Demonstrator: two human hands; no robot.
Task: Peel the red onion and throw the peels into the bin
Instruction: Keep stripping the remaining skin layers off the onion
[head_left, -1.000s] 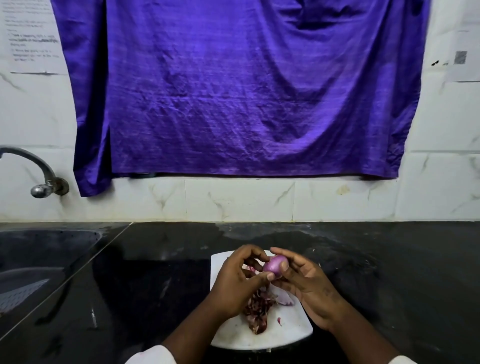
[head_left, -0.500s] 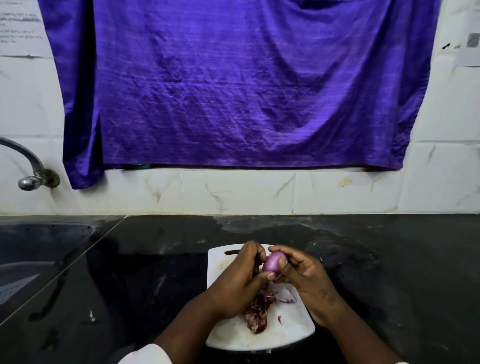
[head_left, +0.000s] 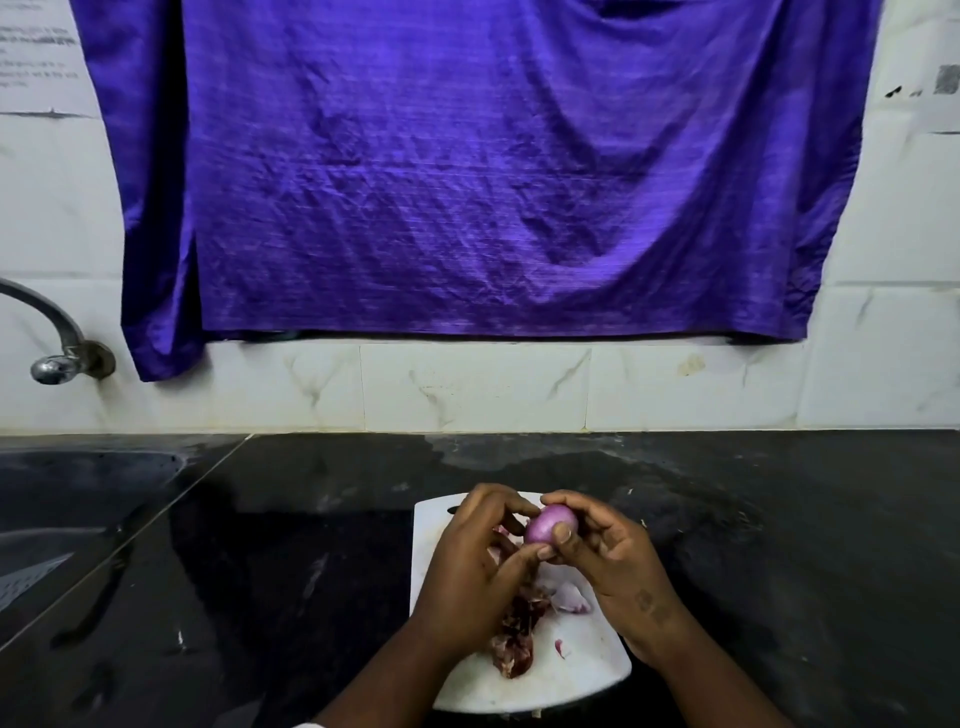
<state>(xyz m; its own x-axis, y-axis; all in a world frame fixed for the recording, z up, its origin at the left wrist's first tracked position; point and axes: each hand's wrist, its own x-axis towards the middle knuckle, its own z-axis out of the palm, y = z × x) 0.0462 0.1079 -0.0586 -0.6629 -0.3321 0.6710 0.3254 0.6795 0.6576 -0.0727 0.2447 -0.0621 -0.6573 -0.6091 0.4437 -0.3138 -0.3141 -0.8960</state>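
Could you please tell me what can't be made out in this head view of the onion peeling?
- Bin: nowhere in the frame.
- Onion: underside covered by both hands' fingers; remaining skin unclear.
- Paper notice: cut by the left edge, print too small.
- Sink: dark, cut by the left edge.

Left hand (head_left: 475, 558) and right hand (head_left: 613, 564) together, fingers (head_left: 562, 532) curled, pinching

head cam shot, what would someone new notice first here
The big purple cloth hung on the white tiled wall fills the upper half. Below it, over a white cutting board on the black counter, the left hand and right hand hold a small peeled red onion between their fingertips. A pile of dark red peels lies on the board under the hands.
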